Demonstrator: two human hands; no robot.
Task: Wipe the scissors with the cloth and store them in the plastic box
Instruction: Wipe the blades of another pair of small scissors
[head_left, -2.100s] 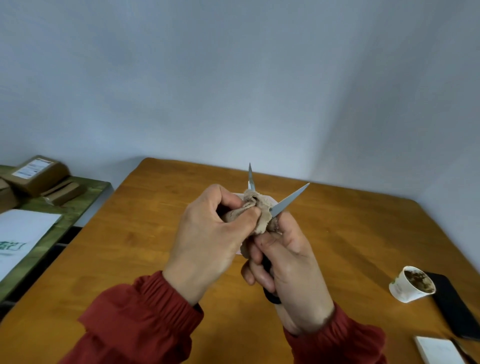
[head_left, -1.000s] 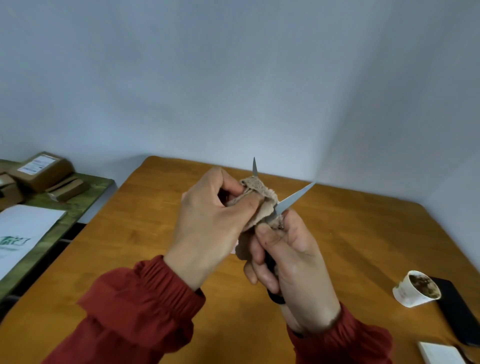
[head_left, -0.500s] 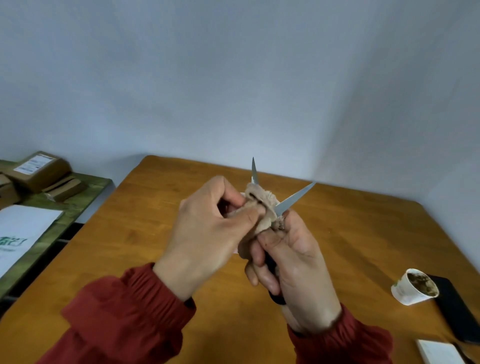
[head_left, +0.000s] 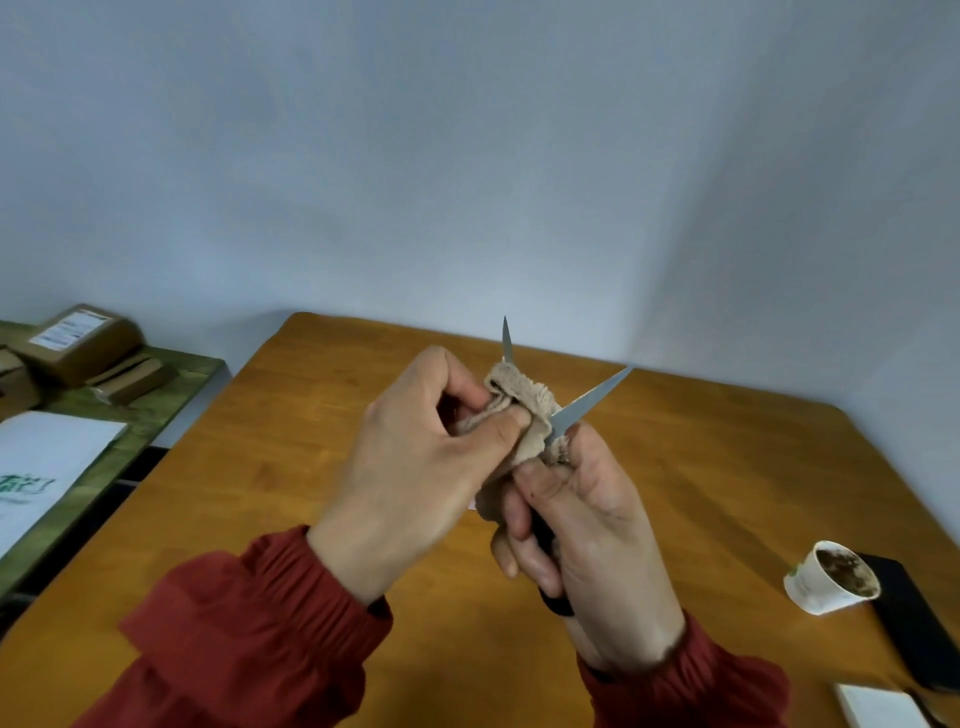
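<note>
The thumb and bent forefinger of the left hand (head_left: 410, 467) pinch a bunched beige cloth (head_left: 527, 413), and the other fingers curl in behind it. The cloth is pressed round the lower part of one blade of the scissors (head_left: 592, 399), and that blade's tip stands bare above the bunch. The right hand (head_left: 597, 525) grips the black handles with its fingers (head_left: 524, 564) curled tight round them. Its thumb lies up towards the pivot and touches the lower edge of the cloth, and a loop of handle shows below the little finger. The scissors are open: the two blades spread in a V and point up and away from the person, the second blade bare and slanting to the right. Both hands hold the scissors in the air above the wooden table (head_left: 249, 493), and red sleeves (head_left: 249, 623) cover the wrists. Well to the right on the table stands a white paper cup (head_left: 810, 584), tilted, its inside coated with something dark brown. A flat black object (head_left: 906, 618) lies just behind the cup. A white pad (head_left: 878, 707) lies at the lower right edge. To the left, a green side table (head_left: 150, 410) bears cardboard boxes (head_left: 83, 345) and a white sheet (head_left: 47, 457) with green print.
</note>
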